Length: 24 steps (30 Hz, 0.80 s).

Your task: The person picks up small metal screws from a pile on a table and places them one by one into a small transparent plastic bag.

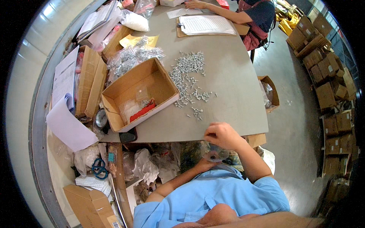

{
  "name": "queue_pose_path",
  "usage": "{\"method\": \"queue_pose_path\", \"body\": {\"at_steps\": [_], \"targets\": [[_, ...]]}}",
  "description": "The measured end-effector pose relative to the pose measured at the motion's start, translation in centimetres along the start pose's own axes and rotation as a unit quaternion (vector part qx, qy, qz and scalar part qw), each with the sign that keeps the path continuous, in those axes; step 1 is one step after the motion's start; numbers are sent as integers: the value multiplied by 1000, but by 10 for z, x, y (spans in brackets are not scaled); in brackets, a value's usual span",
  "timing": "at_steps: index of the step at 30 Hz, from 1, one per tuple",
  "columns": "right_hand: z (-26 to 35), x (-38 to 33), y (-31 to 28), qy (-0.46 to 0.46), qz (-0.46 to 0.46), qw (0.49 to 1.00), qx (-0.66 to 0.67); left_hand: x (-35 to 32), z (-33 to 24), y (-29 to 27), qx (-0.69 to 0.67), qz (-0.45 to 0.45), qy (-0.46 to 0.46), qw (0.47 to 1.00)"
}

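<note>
At the table's near edge my right hand (223, 135) is closed, its fingers curled together; whatever may be in them is hidden. Just below it, a small clear plastic bag (219, 155) is held open in front of my blue shirt. My left hand (207, 164) grips this bag from beneath, its fingers partly hidden by the plastic. Beyond my right hand, a loose spread of silver screws (188, 62) lies on the grey table (232, 79), a few strays reaching toward me. An open cardboard box (161, 93) left of the screws contains a red item (143, 110) and some clear bags.
Filled bags of screws (131, 57) are heaped behind the box. A clipboard with a printed sheet (207, 25) lies at the far side, near a co-worker's arm (228, 14). Papers and cartons crowd the left edge; blue-handled scissors (99, 168) lie lower left. Stacked cartons (327, 95) stand right.
</note>
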State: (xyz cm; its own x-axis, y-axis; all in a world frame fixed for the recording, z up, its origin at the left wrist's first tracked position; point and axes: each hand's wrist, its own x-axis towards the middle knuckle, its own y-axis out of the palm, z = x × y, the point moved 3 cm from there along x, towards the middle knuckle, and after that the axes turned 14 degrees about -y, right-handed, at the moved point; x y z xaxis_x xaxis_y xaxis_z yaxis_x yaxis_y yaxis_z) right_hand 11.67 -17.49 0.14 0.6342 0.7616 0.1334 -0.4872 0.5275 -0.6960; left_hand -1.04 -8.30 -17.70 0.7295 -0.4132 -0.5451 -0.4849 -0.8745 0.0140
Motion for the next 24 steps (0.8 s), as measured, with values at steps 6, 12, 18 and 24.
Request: {"method": "queue_pose_path", "body": {"at_steps": [6, 12, 18, 24], "targets": [[-2, 30, 13, 25, -214, 965, -148, -7, -2, 2, 12, -60, -87, 994], [-8, 37, 26, 21, -233, 955, -182, -9, -5, -1, -44, -8, -54, 998], [-7, 30, 24, 6, -253, 952, -174, -8, -8, 0, -41, -21, 8, 999], [-8, 33, 25, -1, -232, 950, -207, -12, -21, -1, -10, -53, -4, 999]]}}
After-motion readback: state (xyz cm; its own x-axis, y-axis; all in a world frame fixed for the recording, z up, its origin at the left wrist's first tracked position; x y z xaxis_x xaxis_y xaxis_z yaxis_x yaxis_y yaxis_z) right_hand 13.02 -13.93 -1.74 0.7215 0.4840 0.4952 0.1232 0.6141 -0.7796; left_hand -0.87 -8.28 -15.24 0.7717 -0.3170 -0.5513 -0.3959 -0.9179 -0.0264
